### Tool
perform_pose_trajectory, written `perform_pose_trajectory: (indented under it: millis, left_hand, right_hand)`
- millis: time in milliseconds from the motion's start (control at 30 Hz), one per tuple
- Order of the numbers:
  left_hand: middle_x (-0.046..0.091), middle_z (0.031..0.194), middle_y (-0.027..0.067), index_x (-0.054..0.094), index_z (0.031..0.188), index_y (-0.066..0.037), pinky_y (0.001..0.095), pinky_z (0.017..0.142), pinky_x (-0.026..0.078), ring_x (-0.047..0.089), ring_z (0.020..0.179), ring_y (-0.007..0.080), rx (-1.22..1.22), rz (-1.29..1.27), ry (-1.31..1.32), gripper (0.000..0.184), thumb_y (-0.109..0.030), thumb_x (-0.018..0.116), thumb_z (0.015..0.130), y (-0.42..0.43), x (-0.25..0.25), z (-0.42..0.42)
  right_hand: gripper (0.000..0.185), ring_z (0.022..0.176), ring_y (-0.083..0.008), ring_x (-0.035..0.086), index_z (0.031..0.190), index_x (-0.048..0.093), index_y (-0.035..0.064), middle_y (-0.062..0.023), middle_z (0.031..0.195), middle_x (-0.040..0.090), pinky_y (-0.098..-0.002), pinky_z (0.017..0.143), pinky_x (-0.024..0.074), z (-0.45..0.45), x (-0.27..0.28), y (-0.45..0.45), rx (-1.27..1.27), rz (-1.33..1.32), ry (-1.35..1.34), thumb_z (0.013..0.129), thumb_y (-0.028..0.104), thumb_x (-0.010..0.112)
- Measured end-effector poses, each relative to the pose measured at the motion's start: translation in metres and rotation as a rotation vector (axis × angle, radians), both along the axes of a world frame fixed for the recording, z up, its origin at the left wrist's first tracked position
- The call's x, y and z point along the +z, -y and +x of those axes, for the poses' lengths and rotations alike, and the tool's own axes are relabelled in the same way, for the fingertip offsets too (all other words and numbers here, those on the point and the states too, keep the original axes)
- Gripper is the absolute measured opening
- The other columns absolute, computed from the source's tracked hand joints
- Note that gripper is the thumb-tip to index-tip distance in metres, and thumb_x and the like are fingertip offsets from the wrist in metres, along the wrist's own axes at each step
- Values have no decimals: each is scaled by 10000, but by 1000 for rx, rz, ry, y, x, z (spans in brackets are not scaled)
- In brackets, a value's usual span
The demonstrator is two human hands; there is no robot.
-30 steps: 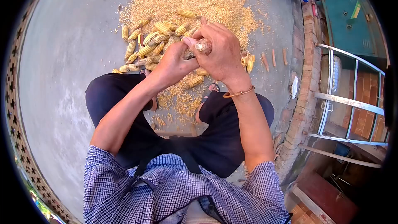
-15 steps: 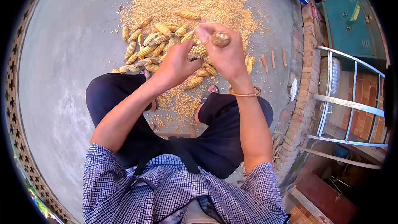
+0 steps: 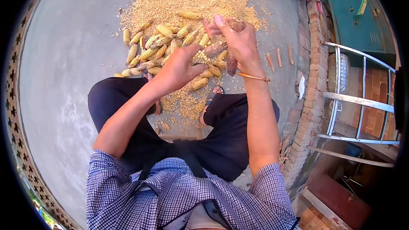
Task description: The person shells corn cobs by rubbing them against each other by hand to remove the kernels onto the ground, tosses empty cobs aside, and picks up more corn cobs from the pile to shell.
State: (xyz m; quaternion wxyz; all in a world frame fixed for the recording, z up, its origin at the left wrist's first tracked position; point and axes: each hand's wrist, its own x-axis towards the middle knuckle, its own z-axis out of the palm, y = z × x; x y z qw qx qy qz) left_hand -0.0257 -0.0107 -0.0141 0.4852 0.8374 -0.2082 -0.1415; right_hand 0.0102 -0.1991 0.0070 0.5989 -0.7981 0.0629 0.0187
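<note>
My left hand [image 3: 181, 66] is wrapped round a corn cob [image 3: 208, 53]. Pale yellow kernels still cover the part of that cob by my fingers, while its far end shows bare and brownish. In my right hand [image 3: 242, 44] is a reddish-brown bare cob [image 3: 231, 64], one end sticking out above the hand and the other below it. The bare cob is close to the stripped end of the corn; whether they touch I cannot tell. Beneath both hands lies a heap of yellow corn cobs [image 3: 164, 40], with several partly covered by my hands.
Loose kernels [image 3: 179, 2] spread over the concrete floor [image 3: 64, 59] behind the cobs. Several bare cobs [image 3: 279, 57] lie to the right, near a brick edge [image 3: 313, 81]. Further right are a metal frame [image 3: 358, 106] and a green cabinet [image 3: 358, 21]. My knees flank more kernels [image 3: 183, 106].
My right hand has turned and moved slightly right, away from my left hand, so the bare cob now shows below it. More of the corn's stripped end is visible.
</note>
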Motion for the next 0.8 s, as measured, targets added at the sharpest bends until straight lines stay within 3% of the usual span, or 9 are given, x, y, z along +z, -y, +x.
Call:
perform_pose_trajectory:
  millis: [167, 233, 300, 500, 600, 800]
  left_hand:
    - [562, 804, -34, 591, 1192, 9, 223, 531, 388, 492, 644, 45, 93, -379, -405, 442, -232, 752, 858, -13, 20, 12]
    - [548, 792, -42, 579, 1209, 1, 202, 511, 353, 465, 620, 26, 75, -445, -461, 462, -231, 755, 851, -18, 26, 16]
    - [535, 781, -50, 568, 1226, -7, 180, 492, 319, 438, 596, 8, 48, -515, -531, 482, -230, 757, 843, -20, 29, 15]
    - [536, 778, -33, 541, 1274, 6, 198, 501, 342, 458, 593, 27, -55, -641, -631, 594, -269, 784, 808, -21, 35, 12]
    - [552, 801, -5, 523, 1299, 17, 206, 503, 357, 474, 595, 49, -128, -658, -540, 616, -341, 739, 846, -22, 37, 12]
    - [584, 837, 83, 501, 1294, 24, 213, 497, 376, 497, 589, 96, 15, -827, -676, 588, -486, 464, 1005, -17, 44, 3]
  right_hand:
    - [285, 612, -87, 594, 942, 695, 18, -41, 706, 661, -244, 541, 449, -9, 25, 6, 102, 65, -63, 893, 298, 720]
    - [269, 688, -89, 626, 1030, 692, 9, -29, 792, 669, -223, 564, 432, -14, 34, 2, 210, 118, -121, 914, 251, 696]
    - [247, 668, -71, 600, 1070, 678, 13, -6, 775, 644, -214, 543, 399, -17, 33, -2, 201, 233, -46, 925, 213, 680]
    - [246, 669, -58, 598, 1107, 665, 27, 1, 792, 640, -190, 563, 456, -18, 37, -6, 200, 369, 64, 906, 164, 703]
    - [274, 680, -56, 595, 1153, 651, 28, 9, 793, 630, -187, 566, 456, -19, 40, -5, 201, 413, 109, 909, 145, 694]
    - [300, 686, -53, 577, 1192, 627, 27, 4, 825, 638, -193, 546, 460, -19, 39, -6, 210, 429, 135, 915, 132, 672]
